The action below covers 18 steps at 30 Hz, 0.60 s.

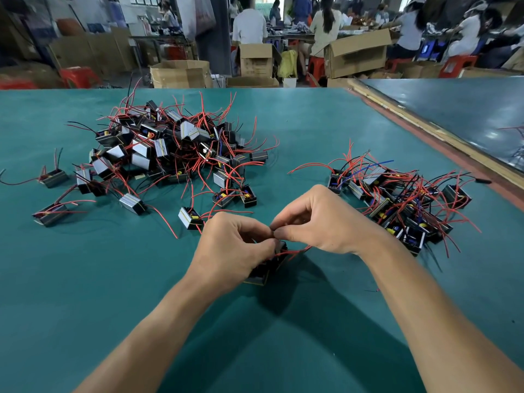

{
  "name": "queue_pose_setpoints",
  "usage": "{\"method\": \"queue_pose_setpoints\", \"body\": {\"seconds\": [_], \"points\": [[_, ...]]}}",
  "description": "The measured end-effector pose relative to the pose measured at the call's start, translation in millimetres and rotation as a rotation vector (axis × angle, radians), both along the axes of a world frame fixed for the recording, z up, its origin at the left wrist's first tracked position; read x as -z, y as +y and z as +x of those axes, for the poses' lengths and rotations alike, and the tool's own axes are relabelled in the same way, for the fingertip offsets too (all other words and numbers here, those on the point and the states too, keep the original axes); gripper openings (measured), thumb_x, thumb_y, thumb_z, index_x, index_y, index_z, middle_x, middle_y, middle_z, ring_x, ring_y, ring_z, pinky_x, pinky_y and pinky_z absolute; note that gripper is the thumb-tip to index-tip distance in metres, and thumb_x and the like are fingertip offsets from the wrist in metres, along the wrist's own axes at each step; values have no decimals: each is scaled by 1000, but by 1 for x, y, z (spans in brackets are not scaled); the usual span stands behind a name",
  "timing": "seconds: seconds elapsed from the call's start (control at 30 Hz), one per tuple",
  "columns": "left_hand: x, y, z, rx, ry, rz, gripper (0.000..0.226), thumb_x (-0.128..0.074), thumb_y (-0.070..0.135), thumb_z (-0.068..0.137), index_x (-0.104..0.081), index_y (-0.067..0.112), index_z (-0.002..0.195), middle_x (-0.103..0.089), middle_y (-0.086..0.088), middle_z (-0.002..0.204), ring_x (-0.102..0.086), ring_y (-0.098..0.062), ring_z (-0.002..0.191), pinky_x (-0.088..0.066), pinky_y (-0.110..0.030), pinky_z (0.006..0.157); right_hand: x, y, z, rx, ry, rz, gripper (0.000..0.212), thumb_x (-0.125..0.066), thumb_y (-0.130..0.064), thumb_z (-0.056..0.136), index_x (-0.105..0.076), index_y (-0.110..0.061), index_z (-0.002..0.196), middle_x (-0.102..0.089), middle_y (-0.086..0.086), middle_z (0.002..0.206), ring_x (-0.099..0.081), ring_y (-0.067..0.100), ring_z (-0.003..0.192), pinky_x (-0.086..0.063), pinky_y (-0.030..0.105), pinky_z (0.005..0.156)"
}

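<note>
Our forearms come in from the bottom edge. Our left hand [235, 248] has its fingers curled round a small black module [266, 270] at lower centre, over the green counter [85, 279]. Our right hand [320, 222] pinches the module's red wire [296, 250] between thumb and forefinger. We see a large heap of modules [170, 148] upper left and a smaller heap [397, 199] at right.

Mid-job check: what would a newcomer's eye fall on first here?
The big tangle of black modules and red wires heaped left of centre on the green table, with a smaller heap at right. In front, the left hand holds one black module while the right hand pinches its wire.
</note>
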<state>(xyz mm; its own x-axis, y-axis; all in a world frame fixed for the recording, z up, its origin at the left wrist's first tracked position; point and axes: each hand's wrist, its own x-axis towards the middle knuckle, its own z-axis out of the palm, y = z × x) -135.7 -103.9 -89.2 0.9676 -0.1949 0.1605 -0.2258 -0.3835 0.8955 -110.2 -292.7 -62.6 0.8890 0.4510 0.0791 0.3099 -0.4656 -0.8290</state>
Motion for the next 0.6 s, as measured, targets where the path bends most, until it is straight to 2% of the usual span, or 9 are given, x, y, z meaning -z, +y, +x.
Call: {"method": "queue_pose_setpoints", "body": {"seconds": [0.07,0.13,0.2,0.27,0.33,0.47,0.6], "points": [[1,0,0,-15,-51,36,12,-78,16,77,-77,25,69,-69,5,56,-53,-6,45,-43,-22,45,-1,0,-1,10,-4,-29,13,-75,-9,85,-80,-19,81,-76,-5,70,-63,0,59,-47,14,60],[3,0,0,-30,-122,81,12,-77,16,76,-77,27,71,-67,9,54,-51,-3,42,-40,-18,43,-1,0,-1,24,-17,-84,9,-75,-16,87,-79,-17,79,-74,-2,69,-59,2,58,-48,19,59],[3,1,0,-35,-209,110,12,-76,19,74,-76,30,76,-66,11,55,-52,-4,43,-41,-20,41,-1,2,-1,35,-26,-146,15,-73,-21,89,-77,-15,76,-71,0,65,-54,5,54,-45,24,57],[2,1,1,-36,-274,127,11,-72,24,72,-76,32,79,-66,12,56,-54,-7,44,-43,-26,42,-1,4,-2,41,-15,-182,19,-71,-21,90,-74,-15,73,-65,-5,58,-51,3,51,-43,22,56],[1,1,1,-34,-308,144,10,-72,26,70,-76,31,78,-65,14,57,-52,-6,45,-41,-24,43,-1,6,-2,57,24,-184,21,-70,-19,90,-72,-14,70,-62,-7,55,-50,5,51,-43,23,57],[-1,4,2,-3,-178,156,8,-78,23,76,-77,30,72,-64,11,52,-47,-2,40,-36,-18,41,0,4,-1,75,96,-101,19,-70,-18,90,-75,-10,73,-70,6,66,-56,13,58,-50,32,63],[-5,7,6,23,17,80,14,-76,21,83,-78,25,70,-63,11,49,-40,-3,40,-33,-16,43,-1,-1,-1,36,95,-25,16,-68,-10,90,-76,-13,76,-73,8,71,-59,11,59,-52,29,64]]}}
